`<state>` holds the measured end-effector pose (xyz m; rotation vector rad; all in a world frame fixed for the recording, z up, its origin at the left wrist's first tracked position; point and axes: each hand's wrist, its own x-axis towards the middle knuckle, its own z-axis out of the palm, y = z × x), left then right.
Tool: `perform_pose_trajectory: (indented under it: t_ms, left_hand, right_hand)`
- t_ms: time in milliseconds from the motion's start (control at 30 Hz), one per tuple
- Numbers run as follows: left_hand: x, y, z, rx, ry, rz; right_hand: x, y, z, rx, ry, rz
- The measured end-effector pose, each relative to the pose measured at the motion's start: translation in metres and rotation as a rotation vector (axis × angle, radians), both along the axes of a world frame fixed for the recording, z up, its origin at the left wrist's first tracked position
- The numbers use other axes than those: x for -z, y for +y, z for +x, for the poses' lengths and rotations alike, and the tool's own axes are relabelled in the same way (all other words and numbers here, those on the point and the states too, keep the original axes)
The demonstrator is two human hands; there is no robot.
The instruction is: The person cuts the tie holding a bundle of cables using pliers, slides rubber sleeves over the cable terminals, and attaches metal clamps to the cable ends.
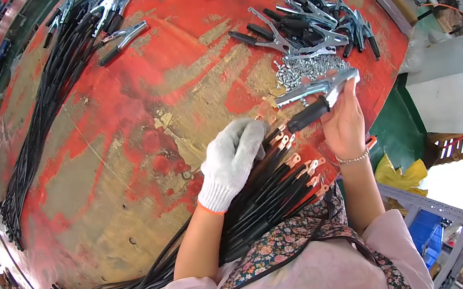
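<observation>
My left hand (231, 160), in a white knitted glove, is closed with its fingers curled at the end of a black cable; the exact grip is partly hidden. Copper lugs (293, 160) tip the bundle of black cables (253, 202) lying beside and below it. My right hand (345, 119) is bare and wears a bracelet. It holds a metal spring clamp (320, 90) with a black handle sleeve (308, 114), the jaws pointing left. Just beyond the clamp lies a pile of small silver screws (307, 67).
A heap of spring clamps (309, 21) lies at the far right of the red, worn table (118, 163). Along the left side runs a cable bundle (48, 108) with clamps (110, 5) at its far end. A blue bin (427, 234) stands below the table at right.
</observation>
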<state>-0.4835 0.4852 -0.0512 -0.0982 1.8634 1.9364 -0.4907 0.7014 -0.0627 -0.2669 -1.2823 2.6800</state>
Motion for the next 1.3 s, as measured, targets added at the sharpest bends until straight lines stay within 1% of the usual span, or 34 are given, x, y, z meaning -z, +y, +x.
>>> perform_pose_trajectory:
  t_ms: [67, 133, 200, 267, 300, 367, 467, 533, 600, 667, 733, 800, 933, 1000, 1100, 1167, 1200, 1233, 1300]
  left_hand:
    - [0.001, 0.0, 0.001, 0.034, 0.004, -0.065]
    - [-0.001, 0.003, 0.001, 0.045, -0.007, -0.095]
    - [-0.005, 0.003, 0.003, 0.057, -0.013, -0.126]
    - [-0.009, 0.005, 0.004, 0.098, -0.002, -0.228]
    - [-0.013, 0.005, 0.005, 0.097, 0.0, -0.224]
    - [-0.019, 0.004, 0.004, 0.234, 0.04, -0.461]
    - [-0.016, 0.005, 0.006, 0.226, 0.026, -0.419]
    - [-0.023, 0.004, 0.003, 0.251, 0.009, -0.464]
    - [-0.023, 0.003, 0.004, 0.241, 0.033, -0.424]
    - [-0.02, 0.004, 0.006, 0.214, 0.061, -0.393]
    - [-0.015, 0.005, 0.006, 0.19, 0.088, -0.363]
    - [-0.01, 0.004, 0.005, 0.151, -0.044, -0.195]
    - [-0.017, 0.006, 0.004, 0.165, -0.061, -0.257]
    - [-0.016, 0.006, 0.005, 0.147, 0.002, -0.291]
    - [-0.017, 0.005, 0.005, 0.177, -0.022, -0.349]
    - [-0.011, 0.006, 0.007, 0.15, 0.018, -0.328]
    - [-0.009, 0.007, 0.008, 0.123, 0.056, -0.308]
    - [-0.009, 0.007, 0.008, 0.123, 0.056, -0.308]
    - [-0.011, 0.008, 0.008, 0.121, 0.037, -0.319]
  right_hand:
    - [0.0, -0.005, -0.003, -0.011, 0.026, 0.023]
    - [-0.002, -0.01, -0.005, -0.102, 0.095, 0.136]
    - [-0.003, -0.014, -0.004, -0.11, 0.127, 0.183]
    - [-0.007, -0.019, -0.001, -0.154, 0.216, 0.291]
    - [-0.014, -0.024, 0.001, -0.19, 0.251, 0.162]
    - [-0.017, -0.026, 0.005, -0.205, 0.261, 0.191]
    - [-0.022, -0.023, 0.007, -0.231, 0.277, 0.235]
    - [-0.024, -0.022, 0.007, -0.256, 0.276, 0.263]
    - [-0.028, -0.021, 0.007, -0.248, 0.279, 0.308]
    - [-0.028, -0.017, 0.008, -0.24, 0.277, 0.418]
    - [-0.032, -0.019, 0.011, -0.197, 0.223, 0.434]
    - [-0.033, -0.018, 0.012, -0.224, 0.227, 0.408]
    - [-0.034, -0.022, 0.014, -0.203, 0.215, 0.428]
    - [-0.033, -0.021, 0.014, -0.206, 0.212, 0.423]
    - [-0.033, -0.021, 0.015, -0.202, 0.207, 0.411]
    - [-0.032, -0.021, 0.016, -0.198, 0.203, 0.401]
    - [-0.031, -0.019, 0.017, -0.199, 0.187, 0.44]
    - [-0.03, -0.018, 0.017, -0.2, 0.172, 0.479]
    - [-0.029, -0.017, 0.019, -0.202, 0.164, 0.477]
